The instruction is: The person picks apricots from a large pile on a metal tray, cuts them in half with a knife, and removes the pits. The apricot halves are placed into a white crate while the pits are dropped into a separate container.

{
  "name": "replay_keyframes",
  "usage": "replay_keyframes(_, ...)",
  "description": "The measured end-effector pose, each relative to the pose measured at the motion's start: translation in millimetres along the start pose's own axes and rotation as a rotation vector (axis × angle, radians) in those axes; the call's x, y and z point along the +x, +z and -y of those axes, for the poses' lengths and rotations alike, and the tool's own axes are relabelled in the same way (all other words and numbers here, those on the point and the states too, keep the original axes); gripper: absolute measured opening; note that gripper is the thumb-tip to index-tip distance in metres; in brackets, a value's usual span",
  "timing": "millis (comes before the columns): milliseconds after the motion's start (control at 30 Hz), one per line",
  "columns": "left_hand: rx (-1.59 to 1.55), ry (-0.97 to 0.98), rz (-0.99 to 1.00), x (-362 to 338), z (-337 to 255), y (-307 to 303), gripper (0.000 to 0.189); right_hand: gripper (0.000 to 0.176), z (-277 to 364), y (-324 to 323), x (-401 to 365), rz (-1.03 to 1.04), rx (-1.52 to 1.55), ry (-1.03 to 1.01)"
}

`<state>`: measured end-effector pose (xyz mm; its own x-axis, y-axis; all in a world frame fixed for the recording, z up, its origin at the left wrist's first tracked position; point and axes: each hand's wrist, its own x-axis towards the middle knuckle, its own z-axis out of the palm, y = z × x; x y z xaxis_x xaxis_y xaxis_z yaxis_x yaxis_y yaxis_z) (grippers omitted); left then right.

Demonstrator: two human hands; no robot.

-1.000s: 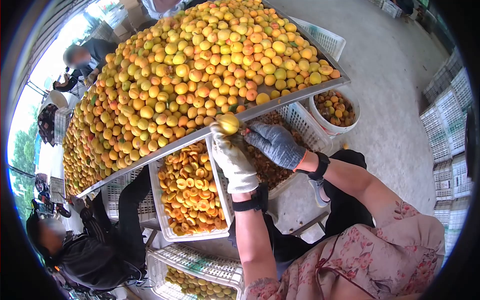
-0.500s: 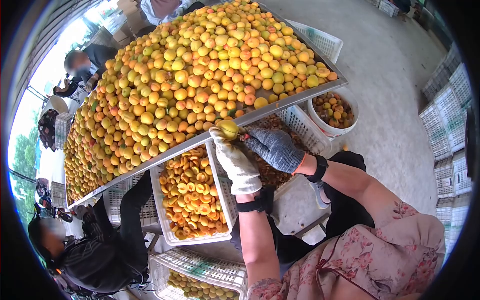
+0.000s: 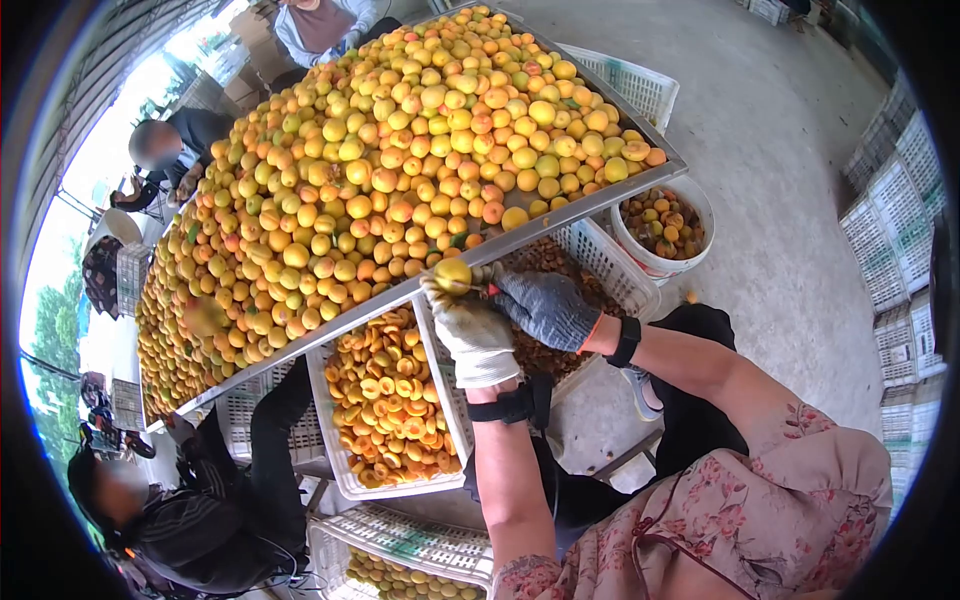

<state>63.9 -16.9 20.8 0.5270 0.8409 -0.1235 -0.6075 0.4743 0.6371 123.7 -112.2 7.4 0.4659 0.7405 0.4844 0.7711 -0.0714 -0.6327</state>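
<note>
My left hand, in a white glove, is closed around a whole yellow apricot just off the near edge of the fruit table. Close on its right, my right hand in a grey knit glove is pinched on a small tool with a red part. Its tip is against or very near the apricot; the fingers hide most of it. Below my left hand stands a white crate of halved apricots. Under my right hand, a second crate holds brown pits and scraps.
Whole apricots are heaped on a metal-rimmed table. A white bucket of darker fruit stands at its right corner. A person in black sits at left; others sit across the table. Stacked crates line the right side.
The view has shifted slightly. Both hands stay together at the table edge, still on the apricot and the small tool, with only a slight change of angle.
</note>
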Motion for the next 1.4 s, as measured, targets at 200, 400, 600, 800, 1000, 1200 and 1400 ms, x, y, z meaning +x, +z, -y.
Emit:
replay_keyframes(200,-0.148,-0.044,-0.025,12.4,-22.4,-12.2,0.054,0.020,5.5,-22.1,-11.8,0.117,-0.007,-0.012)
replay_keyframes(400,1.017,0.298,0.012,-12.6,19.8,-26.0,0.039,0.028,-7.2,-17.6,22.7,-0.019,1.034,0.709)
replay_keyframes(600,1.354,0.648,0.128,-29.6,26.6,3.5,0.032,0.030,-19.8,16.7,19.1,-0.232,0.830,0.711)
replay_keyframes(800,1.128,0.319,-0.142,-24.2,47.8,-11.9,0.038,0.031,-4.1,10.0,20.5,-0.227,0.516,0.688)
replay_keyframes(1000,0.091,-0.018,-0.081,-8.7,55.1,-22.7,0.033,0.023,-10.9,12.5,28.8,-0.152,0.206,0.299)
replay_keyframes(1200,-0.016,-0.108,0.096,-5.3,68.2,-41.8,0.040,0.018,-19.6,11.3,32.6,-0.129,0.027,0.078)
replay_keyframes(1400,0.066,-0.292,-0.092,-26.8,49.3,-13.5,0.034,0.017,-17.6,1.7,29.8,-0.219,0.036,0.025)
